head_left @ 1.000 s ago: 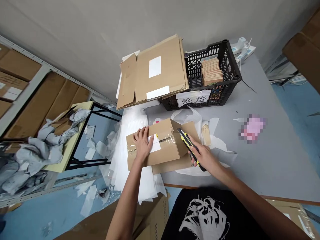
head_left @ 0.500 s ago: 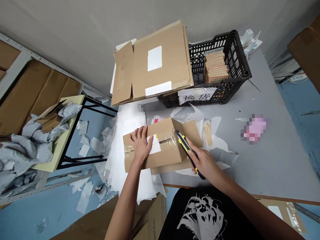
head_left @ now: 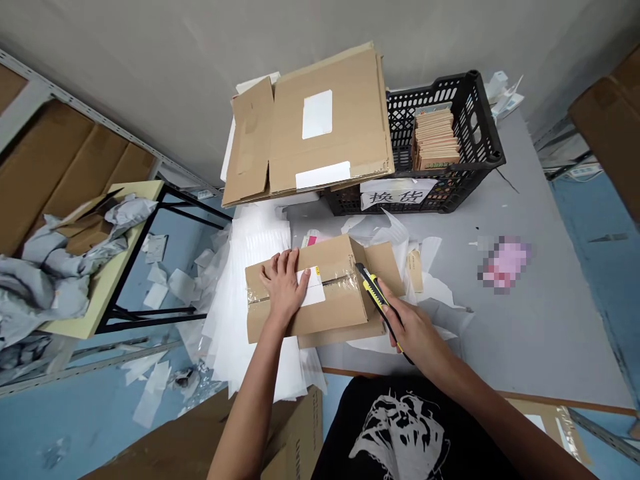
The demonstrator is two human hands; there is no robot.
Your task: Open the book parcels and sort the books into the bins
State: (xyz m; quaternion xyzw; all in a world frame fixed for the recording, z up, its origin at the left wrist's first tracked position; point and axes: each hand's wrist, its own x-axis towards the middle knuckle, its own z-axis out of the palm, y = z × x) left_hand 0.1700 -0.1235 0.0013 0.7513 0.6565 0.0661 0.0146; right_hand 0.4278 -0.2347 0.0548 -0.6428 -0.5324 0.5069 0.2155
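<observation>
A small taped cardboard box (head_left: 325, 310) with a white label lies near the grey table's front edge, on white plastic sheets. My left hand (head_left: 284, 288) lies flat on the box top, fingers spread, partly over the label. My right hand (head_left: 413, 327) is closed around a yellow and black utility knife (head_left: 374, 293). The knife's tip sits at the right end of the clear tape seam on the box top.
A black plastic crate (head_left: 450, 133) with a paper sign and stacked cards stands behind the box. Flattened cardboard (head_left: 320, 127) leans beside the crate. A pink item (head_left: 505, 263) lies to the right on the grey table (head_left: 540, 333). Left is a small yellow table (head_left: 105, 280) with grey bags.
The knife tip has moved from beside the box's right corner onto the end of the tape seam. My left hand has stayed flat on the box. The view has shifted slightly.
</observation>
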